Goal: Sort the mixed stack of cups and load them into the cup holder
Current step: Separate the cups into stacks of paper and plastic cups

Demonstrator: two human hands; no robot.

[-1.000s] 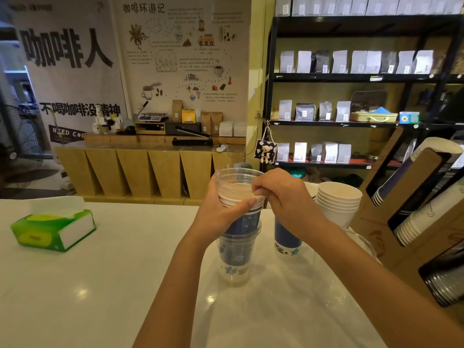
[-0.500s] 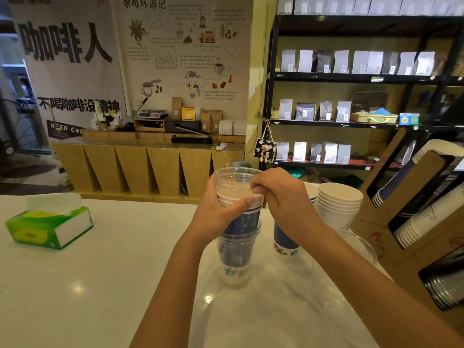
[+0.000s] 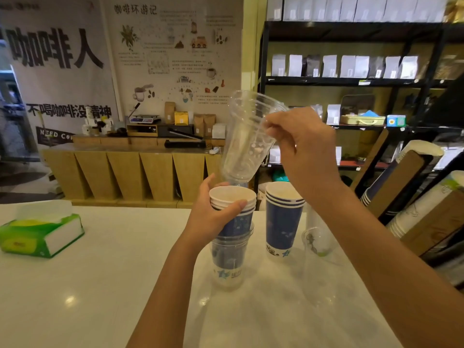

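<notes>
The mixed stack (image 3: 229,249) stands on the white counter (image 3: 100,285): blue paper cups nested in a clear plastic cup. My left hand (image 3: 213,212) grips the blue cups near their white rims. My right hand (image 3: 298,144) pinches the rim of a clear plastic cup (image 3: 247,136), lifted above the stack and tilted. A separate pile of blue paper cups (image 3: 283,222) stands to the right, with clear plastic cups (image 3: 316,237) beside it. The cardboard cup holder (image 3: 411,194) leans at the right edge, with blue and white cups in its slots.
A green tissue box (image 3: 41,229) lies at the counter's left. Behind the counter are a wooden bar (image 3: 130,169) and black shelves (image 3: 351,81) with coffee bags.
My right hand has pulled the clear plastic cup up out of the stack and tilted it. My left hand still grips the stack, whose top now shows blue paper cups.
</notes>
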